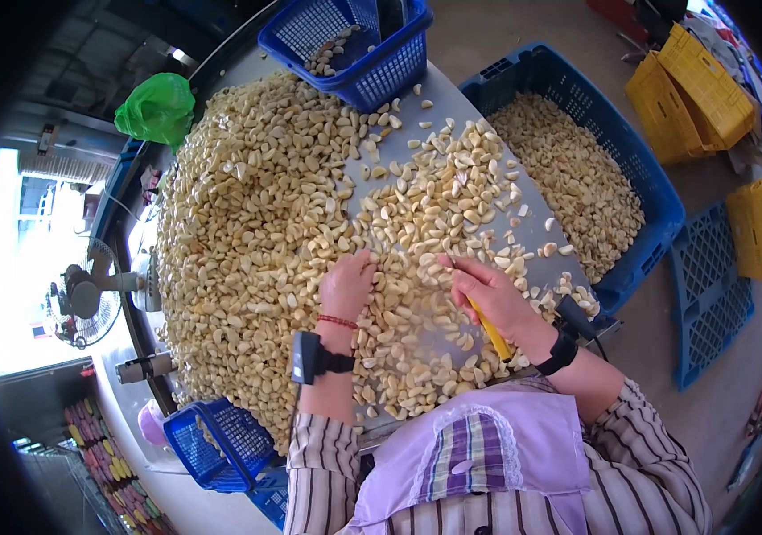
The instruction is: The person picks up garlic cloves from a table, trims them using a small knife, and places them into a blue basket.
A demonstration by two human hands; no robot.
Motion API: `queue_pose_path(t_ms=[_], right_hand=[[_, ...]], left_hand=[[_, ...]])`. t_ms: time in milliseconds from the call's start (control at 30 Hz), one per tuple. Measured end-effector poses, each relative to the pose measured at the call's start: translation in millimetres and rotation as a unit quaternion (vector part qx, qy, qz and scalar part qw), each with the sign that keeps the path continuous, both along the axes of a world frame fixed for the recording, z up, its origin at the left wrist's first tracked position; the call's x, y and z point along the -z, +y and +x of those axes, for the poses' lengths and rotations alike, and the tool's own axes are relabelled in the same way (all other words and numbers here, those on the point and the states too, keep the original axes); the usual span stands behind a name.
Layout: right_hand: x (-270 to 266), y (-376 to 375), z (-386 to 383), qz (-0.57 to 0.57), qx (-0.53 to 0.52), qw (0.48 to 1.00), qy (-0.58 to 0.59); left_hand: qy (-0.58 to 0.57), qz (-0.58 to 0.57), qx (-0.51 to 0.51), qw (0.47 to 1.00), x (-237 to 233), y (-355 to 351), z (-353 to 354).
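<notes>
Peeled garlic cloves lie in a large heap on the left of a metal table, with a looser spread in front of me. My left hand rests at the heap's edge, its fingers curled together among the cloves; whatever they hold is hidden. In my right hand is a small knife with a yellow handle, the handle pointing back toward me. The thumb and forefinger are near the knife's other end, just above the loose cloves. Most of the blade cannot be made out.
A big blue crate of cloves stands right of the table. At the back sits a blue basket with a few pieces inside; another blue basket is at the near left. A green bag and a fan are on the left.
</notes>
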State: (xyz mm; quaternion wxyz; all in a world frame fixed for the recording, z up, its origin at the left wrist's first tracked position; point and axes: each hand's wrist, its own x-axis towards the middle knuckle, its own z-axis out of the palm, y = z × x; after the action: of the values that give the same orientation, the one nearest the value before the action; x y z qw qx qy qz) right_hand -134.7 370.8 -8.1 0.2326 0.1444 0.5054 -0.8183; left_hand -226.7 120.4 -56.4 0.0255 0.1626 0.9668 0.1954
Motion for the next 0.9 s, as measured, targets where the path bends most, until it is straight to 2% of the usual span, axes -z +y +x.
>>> queue_pose_path(t_ms=[67, 133, 167, 200, 233, 267, 300, 400, 433, 467, 500, 533, 567, 700, 733, 800, 833, 900], right_hand=[[2, 0, 1, 0.017, -0.003, 1.000, -0.001], [6, 0, 4, 0.018, 0.006, 1.000, 0.017], [6, 2, 4, 0.023, -0.005, 0.999, 0.025], [1, 2, 5, 0.022, -0.002, 0.999, 0.024], [-7, 0, 6, 0.041, -0.016, 0.998, 0.050], [-12, -1, 7, 0.060, -0.030, 0.995, 0.076], [-16, -3, 9, 0.059, -0.030, 0.995, 0.073], [-17, -10, 14, 0.095, -0.093, 0.981, 0.138], [-10, -13, 15, 0.103, -0.115, 0.968, 0.197], [-6, -14, 16, 0.110, -0.136, 0.951, 0.256], [-18, -10, 14, 0.104, -0.183, 0.959, 0.188], [-21, -10, 14, 0.104, -0.183, 0.959, 0.188], [-23, -11, 14, 0.108, -0.162, 0.957, 0.217], [-9, -14, 15, 0.149, -0.099, 0.938, 0.298], [-10, -11, 15, 0.150, -0.099, 0.938, 0.298], [-17, -4, 12, 0.161, -0.174, 0.946, 0.222], [-14, -5, 13, 0.161, -0.174, 0.946, 0.221], [-6, -8, 13, 0.165, -0.125, 0.932, 0.297]], left_hand=[[-0.009, 0.009, 0.008, 1.000, 2, -3, -8], [-0.206, 0.163, -0.061, 0.963, -3, -1, -7], [-0.240, 0.234, -0.077, 0.939, -6, 2, 1], [-0.242, 0.233, -0.074, 0.939, -13, 6, 9], [-0.307, 0.357, -0.115, 0.875, -20, 9, 20], [-0.363, 0.473, -0.154, 0.788, -27, 12, 31], [-0.370, 0.528, -0.137, 0.752, -31, 18, 41], [-0.400, 0.530, -0.105, 0.740, -42, 29, 68], [-0.420, 0.558, -0.084, 0.710, -43, 32, 73], [-0.420, 0.558, -0.084, 0.711, -44, 36, 78], [-0.425, 0.608, -0.097, 0.664, -45, 41, 81], [-0.427, 0.655, -0.109, 0.613, -46, 44, 83], [-0.442, 0.657, -0.081, 0.605, -36, 39, 84], [-0.440, 0.661, -0.087, 0.602, -44, 50, 84], [-0.456, 0.662, -0.081, 0.590, -46, 48, 85], [-0.471, 0.663, -0.075, 0.577, -45, 46, 85], [-0.479, 0.660, -0.108, 0.568, -41, 44, 86], [-0.485, 0.657, -0.145, 0.559, -33, 40, 88]])
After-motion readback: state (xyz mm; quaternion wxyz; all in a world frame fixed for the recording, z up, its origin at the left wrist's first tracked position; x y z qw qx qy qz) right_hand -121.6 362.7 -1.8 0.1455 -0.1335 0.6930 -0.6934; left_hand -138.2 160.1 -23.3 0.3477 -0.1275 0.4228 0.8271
